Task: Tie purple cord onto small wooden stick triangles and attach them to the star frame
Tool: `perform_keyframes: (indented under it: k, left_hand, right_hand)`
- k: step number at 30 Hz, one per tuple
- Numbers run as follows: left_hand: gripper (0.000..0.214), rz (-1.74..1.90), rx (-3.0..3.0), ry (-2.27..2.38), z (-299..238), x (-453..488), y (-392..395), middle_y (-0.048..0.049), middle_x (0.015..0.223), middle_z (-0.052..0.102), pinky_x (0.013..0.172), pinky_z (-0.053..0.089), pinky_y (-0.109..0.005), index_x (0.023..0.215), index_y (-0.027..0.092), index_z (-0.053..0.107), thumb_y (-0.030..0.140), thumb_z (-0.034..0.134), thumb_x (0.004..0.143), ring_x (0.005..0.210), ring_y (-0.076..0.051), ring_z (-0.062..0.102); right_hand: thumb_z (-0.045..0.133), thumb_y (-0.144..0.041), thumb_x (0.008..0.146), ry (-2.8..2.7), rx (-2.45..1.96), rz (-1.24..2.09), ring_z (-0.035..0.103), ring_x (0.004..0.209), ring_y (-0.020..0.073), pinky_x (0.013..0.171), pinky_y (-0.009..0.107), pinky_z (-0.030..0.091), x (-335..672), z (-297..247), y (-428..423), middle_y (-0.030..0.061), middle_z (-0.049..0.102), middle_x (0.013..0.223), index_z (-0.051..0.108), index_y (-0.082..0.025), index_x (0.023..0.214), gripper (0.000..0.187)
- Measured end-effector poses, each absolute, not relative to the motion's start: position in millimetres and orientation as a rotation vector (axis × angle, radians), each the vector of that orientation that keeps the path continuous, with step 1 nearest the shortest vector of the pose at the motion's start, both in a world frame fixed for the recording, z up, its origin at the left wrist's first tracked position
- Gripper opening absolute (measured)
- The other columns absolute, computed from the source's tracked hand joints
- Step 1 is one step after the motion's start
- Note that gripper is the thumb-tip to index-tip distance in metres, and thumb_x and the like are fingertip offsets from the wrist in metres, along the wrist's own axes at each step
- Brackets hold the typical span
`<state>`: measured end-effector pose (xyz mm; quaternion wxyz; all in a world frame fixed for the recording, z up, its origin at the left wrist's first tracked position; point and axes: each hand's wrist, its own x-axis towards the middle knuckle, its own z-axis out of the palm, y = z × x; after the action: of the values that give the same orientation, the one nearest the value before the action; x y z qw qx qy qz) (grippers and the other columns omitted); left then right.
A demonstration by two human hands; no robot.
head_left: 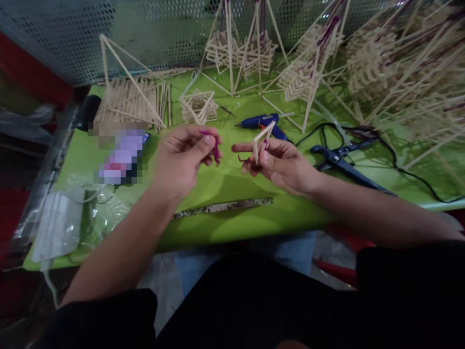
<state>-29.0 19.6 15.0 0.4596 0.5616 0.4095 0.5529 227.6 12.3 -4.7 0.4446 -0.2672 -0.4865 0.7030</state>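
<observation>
My left hand (176, 157) is closed, with a piece of purple string (217, 151) pinched between thumb and fingers. Across a small gap, my right hand (288, 165) grips a little frame of pale wooden sticks (264, 134), its index finger pointing left. A bit of purple shows on that frame by the thumb; whether it joins the left hand's string I cannot tell. Just behind the right hand lies a blue glue gun (258, 120). A small stacked stick basket (199, 107) sits beyond my left hand. Below both hands is a worn, flat strip (225, 207).
Dark-handled pliers or cutters (339, 157) and a black cable (390, 152) lie at right. Stick structures with purple string (305, 72) crowd the back right. Loose sticks (125, 102), a blurred phone (123, 156) and a white power strip (60, 223) occupy the left of the green table (218, 230).
</observation>
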Motion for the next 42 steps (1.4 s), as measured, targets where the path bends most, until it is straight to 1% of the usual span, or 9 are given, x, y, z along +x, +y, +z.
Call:
perform_keyframes:
  k: [3,5,9,19,24,28,32,37,42]
  left_hand:
    - [0.017,1.354,1.404,1.01,9.5,-15.5,6.5,-0.0012,0.095,0.085,0.061,0.059,-0.03,0.104,0.029,0.088,0.042,0.097,0.098,0.078,-0.018,0.079]
    - [0.012,1.4,1.39,0.977,7.6,-12.6,4.4,0.0004,0.093,0.085,0.063,0.06,-0.028,0.103,0.03,0.09,0.03,0.099,0.095,0.08,-0.017,0.08]
    - [0.027,1.434,1.333,0.929,6.5,-12.0,7.8,0.0021,0.09,0.085,0.061,0.059,-0.026,0.108,0.03,0.09,0.018,0.101,0.086,0.078,-0.016,0.08]
    - [0.038,1.31,1.384,1.136,4.1,-28.1,22.4,0.0056,0.076,0.07,0.062,0.056,-0.033,0.112,0.026,0.068,0.029,0.1,0.092,0.068,-0.019,0.077]
    - [0.035,1.389,1.388,1.205,11.9,-51.6,38.0,0.0023,0.09,0.075,0.065,0.055,-0.036,0.11,0.029,0.068,0.035,0.097,0.092,0.075,-0.018,0.073]
    - [0.031,1.654,1.024,1.428,29.7,-85.5,68.5,0.0056,0.074,0.065,0.055,0.039,-0.032,0.095,0.028,0.064,0.02,0.087,0.075,0.062,-0.014,0.057]
    - [0.016,1.755,1.087,1.759,42.5,-112.0,86.1,0.0074,0.066,0.058,0.058,0.032,-0.031,0.089,0.022,0.069,0.016,0.076,0.075,0.057,-0.011,0.046]
    - [0.02,0.773,1.936,2.307,44.0,-139.1,75.7,-0.0017,0.091,0.071,0.099,0.053,-0.045,0.11,0.02,0.086,0.028,0.077,0.094,0.087,-0.02,0.053]
    - [0.029,0.305,1.988,2.491,40.6,-157.8,75.1,-0.0039,0.095,0.06,0.097,0.051,-0.049,0.122,0.019,0.081,0.028,0.077,0.094,0.083,-0.019,0.026]
  right_hand:
    - [0.105,-0.051,0.091,-1.27,-0.608,1.871,0.087,0.091,0.0175,0.077,0.027,0.066,222.5,-10.5,6.6,0.0079,0.091,0.121,0.085,-0.021,0.094,0.036]
    - [0.106,-0.048,0.09,-1.304,-0.571,1.931,0.088,0.096,0.019,0.09,0.032,0.071,219.4,-14.9,3.3,0.0085,0.091,0.119,0.089,-0.022,0.098,0.033]
    - [0.107,-0.045,0.088,-1.298,-0.581,1.925,0.087,0.103,0.0198,0.11,0.039,0.071,215.2,-19.4,-1.0,0.0056,0.091,0.113,0.095,-0.025,0.105,0.029]
    - [0.114,-0.049,0.077,-1.117,-0.827,1.67,0.079,0.085,0.0136,0.084,0.027,0.067,217.3,-14.7,4.6,0.0009,0.089,0.094,0.094,-0.028,0.088,0.031]
    - [0.116,-0.056,0.069,-1.045,-0.885,1.603,0.074,0.078,0.0134,0.075,0.029,0.065,220.3,-12.7,10.8,0.0004,0.086,0.093,0.088,-0.027,0.084,0.043]
    - [0.115,-0.058,0.069,-1.042,-0.881,1.539,0.069,0.075,0.0127,0.073,0.03,0.063,225.7,-11.1,17.3,-0.0002,0.085,0.095,0.082,-0.027,0.082,0.047]
    - [0.11,-0.056,0.076,-1.03,-0.903,1.487,0.069,0.08,0.0141,0.072,0.03,0.059,230.1,-9.6,20.5,0.001,0.084,0.099,0.08,-0.027,0.083,0.042]
    - [0.106,-0.052,0.081,-1.001,-0.879,1.452,0.067,0.081,0.0139,0.07,0.029,0.056,231.9,-6.4,17.9,0.0019,0.083,0.099,0.082,-0.027,0.086,0.035]
    - [0.1,-0.059,0.088,-1.036,-0.903,1.318,0.066,0.081,0.0159,0.071,0.033,0.058,236.3,-0.9,18.8,0.003,0.082,0.107,0.078,-0.029,0.092,0.038]
